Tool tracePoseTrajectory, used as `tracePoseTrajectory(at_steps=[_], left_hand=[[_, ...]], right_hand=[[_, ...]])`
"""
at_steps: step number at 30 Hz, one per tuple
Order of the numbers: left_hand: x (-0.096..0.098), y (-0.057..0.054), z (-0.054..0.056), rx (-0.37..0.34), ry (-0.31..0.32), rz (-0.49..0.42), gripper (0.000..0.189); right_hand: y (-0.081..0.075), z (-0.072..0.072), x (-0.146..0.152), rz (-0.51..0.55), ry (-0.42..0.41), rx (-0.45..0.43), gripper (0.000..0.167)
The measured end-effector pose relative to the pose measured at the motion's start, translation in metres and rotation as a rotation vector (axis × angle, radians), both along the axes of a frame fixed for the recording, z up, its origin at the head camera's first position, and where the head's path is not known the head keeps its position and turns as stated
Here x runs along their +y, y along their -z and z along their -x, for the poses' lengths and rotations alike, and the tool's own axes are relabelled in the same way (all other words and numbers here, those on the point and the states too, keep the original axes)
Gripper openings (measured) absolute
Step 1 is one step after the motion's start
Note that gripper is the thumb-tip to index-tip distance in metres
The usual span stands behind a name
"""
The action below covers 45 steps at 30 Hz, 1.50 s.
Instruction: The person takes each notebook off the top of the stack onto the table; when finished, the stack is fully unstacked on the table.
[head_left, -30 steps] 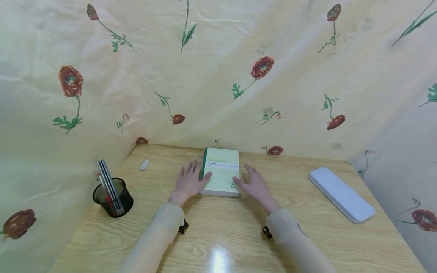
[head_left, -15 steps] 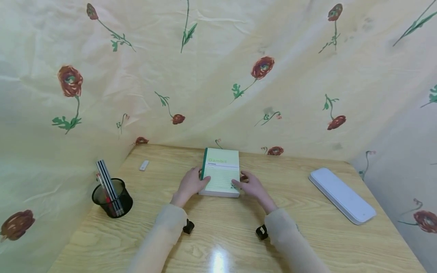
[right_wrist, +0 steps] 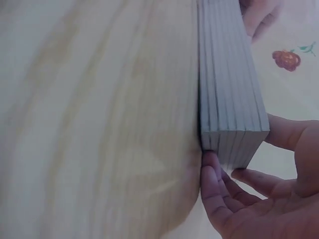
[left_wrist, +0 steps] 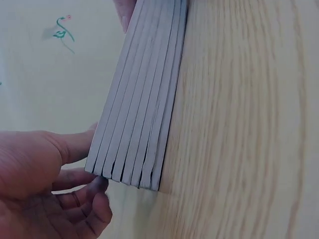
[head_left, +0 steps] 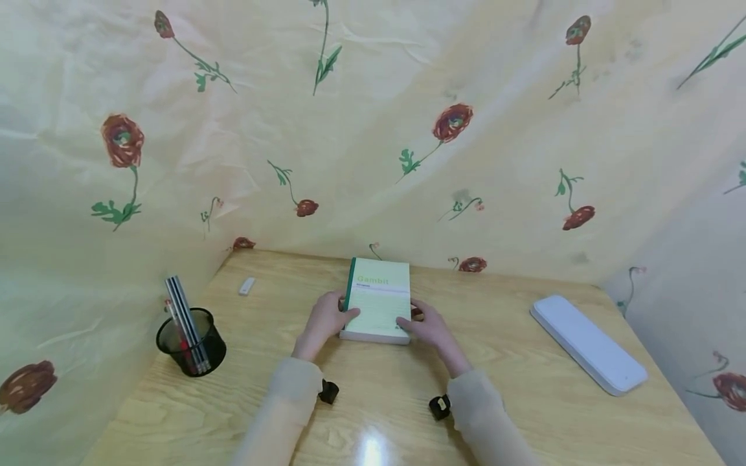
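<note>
A stack of several notebooks (head_left: 380, 304) with a pale green "Gambit" cover and a dark green spine lies flat near the back of the wooden table. My left hand (head_left: 327, 318) grips its left side, thumb on the top cover and fingers curled against the spine side. On the right side my right hand (head_left: 430, 325) holds it likewise, thumb on the cover. The left wrist view shows the layered page edges of the notebooks (left_wrist: 139, 94) beside the curled left hand (left_wrist: 47, 184). In the right wrist view, the right hand's fingers (right_wrist: 214, 194) bend against the stack's corner, some at its lowest layers.
A black mesh pen cup (head_left: 191, 343) with several pencils stands at the left. Behind it lies a small white eraser-like block (head_left: 247, 286). A long white case (head_left: 588, 344) lies at the right. Flower-print cloth (head_left: 350, 129) hangs behind the table.
Both hands' spread fingers have curled in against the sides of the notebook stack, and the thumbs rest on its cover. The wrists have drawn slightly inward. The head view has tilted slightly.
</note>
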<state>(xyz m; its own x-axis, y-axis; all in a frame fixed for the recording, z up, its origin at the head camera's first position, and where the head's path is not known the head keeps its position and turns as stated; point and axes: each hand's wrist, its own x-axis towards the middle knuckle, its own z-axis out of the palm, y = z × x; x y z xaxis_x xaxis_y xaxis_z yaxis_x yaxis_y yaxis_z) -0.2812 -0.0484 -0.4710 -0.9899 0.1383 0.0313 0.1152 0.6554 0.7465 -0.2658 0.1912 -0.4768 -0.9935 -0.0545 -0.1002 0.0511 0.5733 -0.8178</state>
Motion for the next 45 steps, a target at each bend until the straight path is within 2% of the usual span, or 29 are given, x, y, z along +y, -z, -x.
tracePoseTrajectory(at_steps=[9,12,19,30,35,41,45], left_hand=[[0.002,0.000,-0.011,0.035,0.004,0.018,0.029],[0.003,0.000,-0.012,0.036,0.010,0.024,0.028],[0.003,0.000,-0.007,0.040,0.005,0.010,0.044],[0.004,-0.003,0.000,0.046,-0.003,0.001,0.044],[0.003,-0.004,0.001,0.015,-0.024,-0.010,0.044],[-0.005,-0.001,0.001,-0.056,-0.030,-0.032,0.045],[-0.012,-0.003,0.001,-0.107,-0.051,-0.070,0.045]], right_hand=[[0.004,-0.008,0.001,0.000,-0.019,0.013,0.063],[0.005,-0.010,0.001,-0.008,-0.023,0.011,0.062],[0.000,-0.010,0.001,0.000,-0.021,0.006,0.064],[-0.004,-0.004,0.001,-0.043,-0.032,0.011,0.068],[-0.004,-0.002,0.001,-0.031,-0.048,-0.006,0.066],[-0.004,-0.006,0.002,-0.011,-0.047,-0.048,0.063],[-0.006,-0.008,0.001,-0.021,-0.045,-0.052,0.062]])
